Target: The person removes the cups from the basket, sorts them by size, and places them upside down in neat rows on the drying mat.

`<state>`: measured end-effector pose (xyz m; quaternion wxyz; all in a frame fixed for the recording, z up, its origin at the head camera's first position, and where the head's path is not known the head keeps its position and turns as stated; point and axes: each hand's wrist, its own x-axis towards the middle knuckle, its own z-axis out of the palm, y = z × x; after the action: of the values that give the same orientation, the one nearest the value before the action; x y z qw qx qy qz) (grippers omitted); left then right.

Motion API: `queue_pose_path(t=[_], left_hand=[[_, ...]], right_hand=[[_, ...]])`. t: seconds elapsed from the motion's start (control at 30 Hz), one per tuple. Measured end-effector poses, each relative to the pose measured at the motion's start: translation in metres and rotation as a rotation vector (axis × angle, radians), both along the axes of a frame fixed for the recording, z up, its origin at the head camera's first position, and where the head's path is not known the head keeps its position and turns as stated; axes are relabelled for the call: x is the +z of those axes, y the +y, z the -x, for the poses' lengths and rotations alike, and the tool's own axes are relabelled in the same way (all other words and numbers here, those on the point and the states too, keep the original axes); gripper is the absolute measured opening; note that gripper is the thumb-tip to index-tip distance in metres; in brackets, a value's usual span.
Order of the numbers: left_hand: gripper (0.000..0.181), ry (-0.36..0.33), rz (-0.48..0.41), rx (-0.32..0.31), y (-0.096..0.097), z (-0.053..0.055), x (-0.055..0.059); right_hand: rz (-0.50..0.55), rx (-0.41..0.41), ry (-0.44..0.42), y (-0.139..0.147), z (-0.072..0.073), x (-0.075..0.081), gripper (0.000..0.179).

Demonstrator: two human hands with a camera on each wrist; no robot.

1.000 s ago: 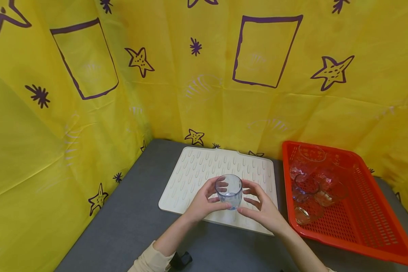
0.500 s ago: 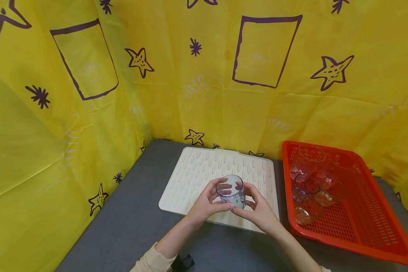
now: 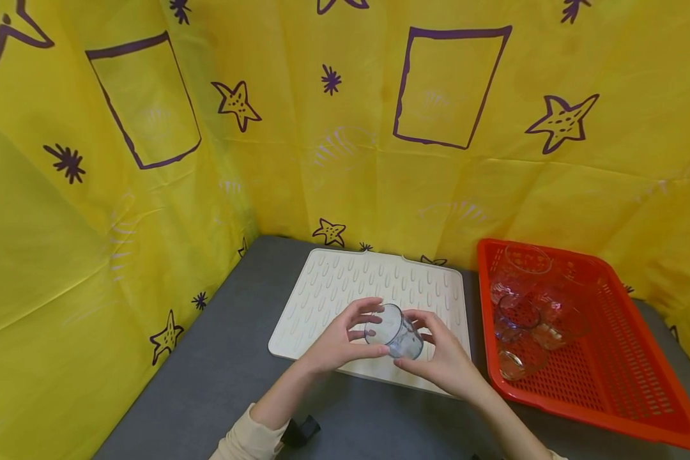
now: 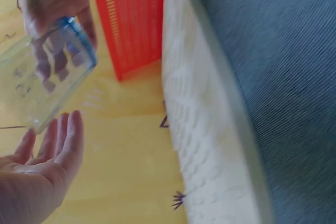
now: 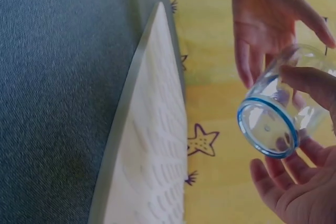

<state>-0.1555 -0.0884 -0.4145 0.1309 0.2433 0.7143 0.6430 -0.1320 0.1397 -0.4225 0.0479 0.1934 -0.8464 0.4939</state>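
A clear drinking glass (image 3: pixel 409 340) with a bluish base hangs tilted above a white ridged drying mat (image 3: pixel 345 281), its mouth turned to the left. My right hand (image 3: pixel 445 363) grips it near the base, thumb on one side and fingers on the other; the right wrist view shows this hold around the blue-edged bottom (image 5: pixel 268 127). On the rim side, my left hand (image 3: pixel 336 338) has its fingers spread and fairly straight. In the left wrist view, left fingertips (image 4: pixel 76 124) lie close by the rim; whether they touch it is hard to tell.
To the right stands a red plastic basket (image 3: pixel 638 306) with slotted sides. Several clear glasses (image 3: pixel 517 313) lie in its left part. A yellow patterned curtain (image 3: pixel 345 179) borders the grey table (image 3: pixel 207 370) at the back and left.
The glass has turned from nearly upright to tilted, mouth to the left. My right hand has closed in on its base, while the left fingers have loosened from its side.
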Motion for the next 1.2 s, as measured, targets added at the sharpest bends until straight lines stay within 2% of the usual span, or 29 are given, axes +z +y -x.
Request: queue_pose_path(t=[0.13, 0.23, 0.4, 0.6, 0.67, 0.77, 0.9, 1.03, 1.1, 1.2], left_hand=[[0.071, 0.049, 0.085, -0.005, -0.001, 0.001, 0.006], [0.069, 0.076, 0.121, -0.007, 0.000, 0.001, 0.007], [0.066, 0.091, 0.148, 0.006, 0.000, 0.000, 0.005], [0.062, 0.073, 0.106, 0.013, 0.000, 0.002, 0.001], [0.060, 0.053, 0.065, 0.020, -0.001, 0.003, -0.001], [0.060, 0.014, -0.028, 0.027, -0.002, 0.005, -0.003], [0.061, -0.061, -0.173, 0.044, -0.002, 0.006, -0.006], [0.062, -0.097, -0.258, 0.079, -0.001, 0.005, -0.009], [0.062, -0.103, -0.275, 0.093, 0.001, 0.005, -0.010], [0.062, -0.109, -0.283, 0.103, 0.002, 0.004, -0.010]], right_hand=[[-0.078, 0.033, 0.108, 0.000, 0.000, -0.001, 0.078], [-0.118, 0.045, 0.155, 0.000, 0.000, -0.003, 0.078], [-0.143, 0.050, 0.165, 0.000, 0.000, -0.005, 0.079], [-0.108, 0.063, 0.134, 0.001, 0.000, -0.006, 0.080], [-0.047, 0.072, 0.084, 0.001, 0.001, -0.006, 0.080], [0.105, 0.084, -0.048, 0.001, 0.003, -0.007, 0.079], [0.393, 0.108, -0.300, -0.001, 0.004, -0.007, 0.073], [0.697, 0.158, -0.524, -0.006, 0.003, -0.005, 0.068], [0.810, 0.188, -0.594, -0.009, 0.003, -0.005, 0.066], [0.900, 0.210, -0.646, -0.012, 0.002, -0.005, 0.063]])
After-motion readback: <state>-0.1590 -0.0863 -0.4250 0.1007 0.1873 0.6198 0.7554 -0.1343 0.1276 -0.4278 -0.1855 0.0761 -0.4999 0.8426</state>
